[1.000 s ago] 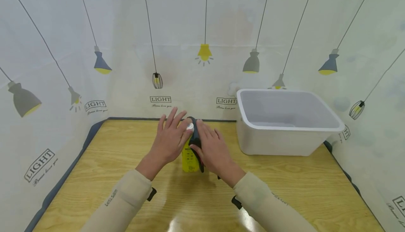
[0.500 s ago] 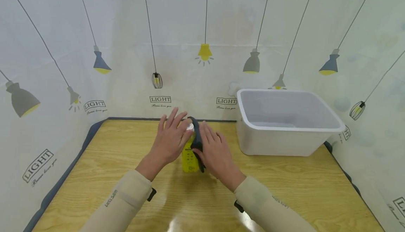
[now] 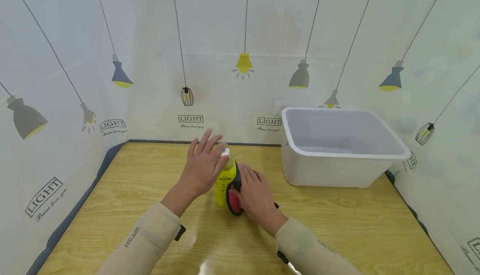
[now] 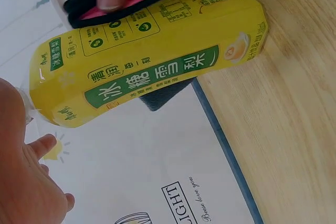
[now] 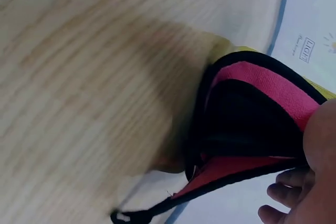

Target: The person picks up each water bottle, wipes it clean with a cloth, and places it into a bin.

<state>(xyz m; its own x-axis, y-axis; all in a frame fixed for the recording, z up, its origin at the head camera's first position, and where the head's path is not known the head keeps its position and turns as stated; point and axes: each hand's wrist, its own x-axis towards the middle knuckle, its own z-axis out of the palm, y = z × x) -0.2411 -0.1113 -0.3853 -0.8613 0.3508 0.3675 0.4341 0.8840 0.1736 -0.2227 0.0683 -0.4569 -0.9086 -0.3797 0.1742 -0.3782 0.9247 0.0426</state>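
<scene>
A yellow-labelled drink bottle (image 3: 222, 183) with a white cap stands upright on the wooden table. My left hand (image 3: 198, 170) pinches it at the cap between thumb and index finger, the other fingers spread. My right hand (image 3: 258, 193) grips a dark cloth piece (image 3: 235, 202) with pink lining and black edging, the thumb on its pink inside. This cloth lies against the bottle's right side. In the right wrist view its pink lining (image 5: 281, 90) gapes around a black inner part, and a black loop (image 5: 134, 216) hangs from one end. The left wrist view shows the bottle's printed label (image 4: 152, 74).
A white plastic bin (image 3: 348, 171) stands at the right rear of the wooden table (image 3: 131, 191). Behind it rises a pale wall covering (image 3: 150, 79) printed with hanging lamps, and dark blue edging runs along the table's back and sides.
My right hand has moved down and slightly nearer with the cloth, from the cap's level to the bottle's lower side. Its pink inside now shows. The left hand stays at the cap.
</scene>
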